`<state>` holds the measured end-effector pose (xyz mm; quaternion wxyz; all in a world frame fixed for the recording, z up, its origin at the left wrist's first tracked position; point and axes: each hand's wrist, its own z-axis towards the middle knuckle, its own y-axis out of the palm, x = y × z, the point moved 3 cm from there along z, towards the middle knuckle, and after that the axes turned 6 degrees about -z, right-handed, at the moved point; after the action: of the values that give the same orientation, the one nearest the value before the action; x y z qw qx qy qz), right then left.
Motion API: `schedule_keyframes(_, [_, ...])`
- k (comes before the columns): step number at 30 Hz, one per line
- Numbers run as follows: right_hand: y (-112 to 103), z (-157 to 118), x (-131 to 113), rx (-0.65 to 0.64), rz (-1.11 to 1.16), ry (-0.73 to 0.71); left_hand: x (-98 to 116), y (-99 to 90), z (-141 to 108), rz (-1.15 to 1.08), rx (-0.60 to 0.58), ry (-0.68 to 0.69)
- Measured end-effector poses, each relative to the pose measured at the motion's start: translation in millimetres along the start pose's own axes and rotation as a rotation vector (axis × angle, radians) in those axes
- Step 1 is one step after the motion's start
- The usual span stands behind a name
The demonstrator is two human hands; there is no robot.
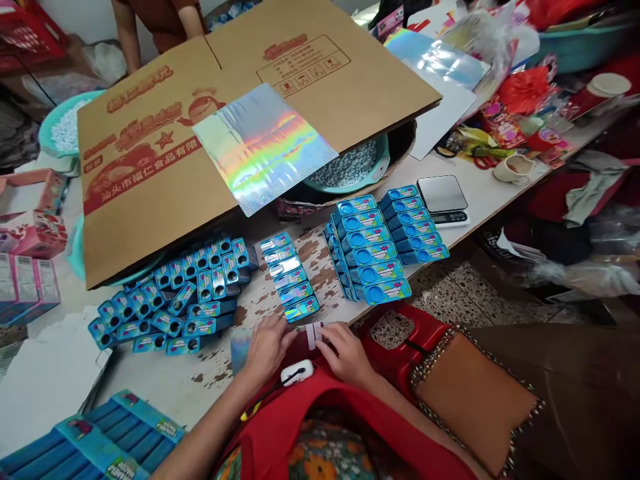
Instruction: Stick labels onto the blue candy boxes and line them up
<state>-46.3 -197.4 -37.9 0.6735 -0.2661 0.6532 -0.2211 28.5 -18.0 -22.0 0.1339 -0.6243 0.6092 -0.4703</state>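
At the table's front edge my left hand rests with its fingers curled beside a small white strip. My right hand is on the strip's other side, thumb and fingers close to it. Whether either hand grips it is too small to tell. Just beyond my hands stands a short row of blue boxes with shiny tops. Blue boxes with round holes are bunched on the left, and stacked rows of blue boxes stand on the right.
A large cardboard sheet with a holographic sheet covers the back. Under its edge is a basin of pale pieces. A scale, a cup and a red stool are right. Another person's arm shows behind.
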Motion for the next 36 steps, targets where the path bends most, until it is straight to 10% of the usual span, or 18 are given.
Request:
schedule_keyframes(11, [48.0,1.1,3.0,-0.108,-0.525,-0.287,-8.1,13.4,10.1,-0.108,-0.048,-0.06])
schedule_keyframes(21, [39.0,7.4,-4.0,-0.063,-0.368,-0.365,-7.5,11.5,17.8,-0.163,-0.036,-0.045])
schedule_keyframes(30, [-60.5,19.9,-35.0,-0.017,0.174,0.239,29.6,-40.4,-10.7,-0.267,0.186,0.25])
schedule_keyframes(36, [-115.3,26.3,-39.8,0.128,0.213,0.472,105.6,-55.3,23.1,-0.815,-0.351,0.249])
